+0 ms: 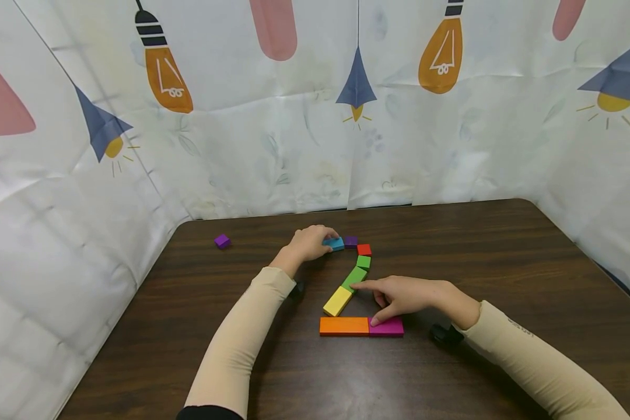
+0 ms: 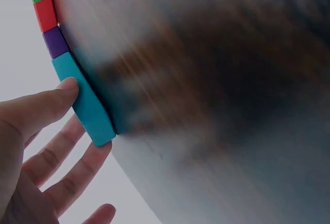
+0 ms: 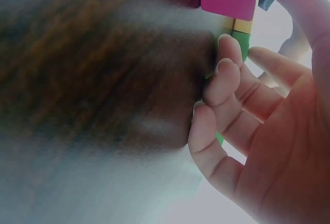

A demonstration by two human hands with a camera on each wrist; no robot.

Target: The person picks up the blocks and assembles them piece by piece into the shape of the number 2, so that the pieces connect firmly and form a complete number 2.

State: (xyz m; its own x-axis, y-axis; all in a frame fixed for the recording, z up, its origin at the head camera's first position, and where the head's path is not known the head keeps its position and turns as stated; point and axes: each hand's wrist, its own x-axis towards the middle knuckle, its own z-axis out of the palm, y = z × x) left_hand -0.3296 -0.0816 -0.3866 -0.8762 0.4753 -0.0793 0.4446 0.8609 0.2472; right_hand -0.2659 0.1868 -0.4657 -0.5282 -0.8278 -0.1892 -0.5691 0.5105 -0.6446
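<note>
My left hand [image 1: 307, 242] pinches a blue block [image 2: 86, 103] between thumb and fingers, at the upper left end of a curved line of blocks. Beside the blue one sit a purple block [image 1: 350, 241], a red block [image 1: 364, 249], a small green block [image 1: 364, 262], a longer green block [image 1: 355, 276] and a yellow block [image 1: 338, 301]. Below lie an orange block [image 1: 343, 326] and a magenta block [image 1: 391, 328], end to end. With its index finger stretched to the longer green block and its thumb at the magenta one, my right hand [image 1: 409, 294] rests low over the table.
A lone purple cube [image 1: 222, 241] lies at the back left of the dark wooden table [image 1: 504, 262]. Behind and beside the table hangs a white curtain [image 1: 304, 157] printed with lamps and bulbs.
</note>
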